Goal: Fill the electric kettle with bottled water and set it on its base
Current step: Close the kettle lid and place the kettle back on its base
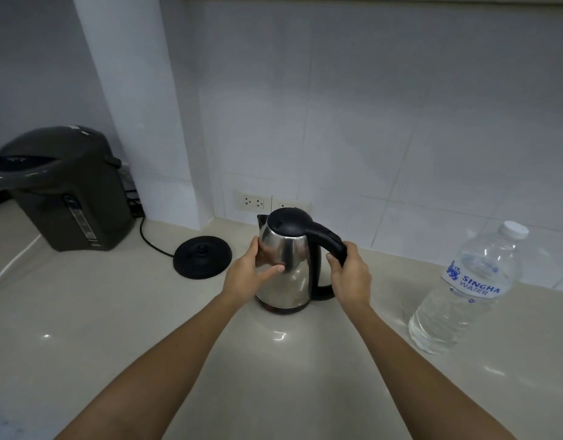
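Counter: pale stone worktop (pixel 115 328) against a white tiled wall (pixel 369 122), with everything placed below by reference to the kettle.
Kettle: the steel kettle (pixel 293 265) stands upright on the counter, off its base, black lid (pixel 286 222) shut, spout pointing away toward the wall.
Right hand: my right hand (pixel 350 274) is wrapped around the black handle (pixel 331 246) on the kettle's right side.
Left hand: my left hand (pixel 251 271) presses its open palm and thumb against the kettle's left flank, steadying it rather than clenching.
Base: the round black base (pixel 202 256) lies just left of the kettle, slightly farther back, on my left hand's side.
Bottle: the water bottle (pixel 470 290) stands well to the kettle's right, cap (pixel 513 229) still on, nearer my right hand.
Next, I judge: open the lid before any pouring.
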Motion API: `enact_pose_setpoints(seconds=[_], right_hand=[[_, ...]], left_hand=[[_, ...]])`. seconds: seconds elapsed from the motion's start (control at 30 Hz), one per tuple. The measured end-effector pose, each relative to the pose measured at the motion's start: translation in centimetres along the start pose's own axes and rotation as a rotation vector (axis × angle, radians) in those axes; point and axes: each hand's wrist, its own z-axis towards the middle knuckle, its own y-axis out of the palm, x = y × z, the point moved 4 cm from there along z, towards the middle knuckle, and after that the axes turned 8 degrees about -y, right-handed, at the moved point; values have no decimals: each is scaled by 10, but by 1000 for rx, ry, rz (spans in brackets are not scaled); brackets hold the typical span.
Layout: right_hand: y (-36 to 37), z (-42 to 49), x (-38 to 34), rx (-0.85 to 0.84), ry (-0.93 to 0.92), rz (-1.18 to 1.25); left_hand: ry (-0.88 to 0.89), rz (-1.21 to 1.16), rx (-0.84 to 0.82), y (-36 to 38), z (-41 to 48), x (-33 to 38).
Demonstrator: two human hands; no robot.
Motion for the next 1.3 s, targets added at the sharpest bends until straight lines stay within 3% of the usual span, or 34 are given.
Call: enact_pose_setpoints(seconds=[0.3,0.53,0.83,1.07,1.3], right_hand=[[67,41,-82,37,-37,104],[140,41,-126,57,12,111],[186,32,-139,36,75,89],[190,51,-146,-79,63,157],[203,47,-141,-84,83,144]], left_hand=[[109,17,114,-100,60,-27],[134,74,104,-160,97,-77],[60,73,31,-172,117,-126],[35,24,163,-168,110,-130],[50,85,112,-175,120,-132]])
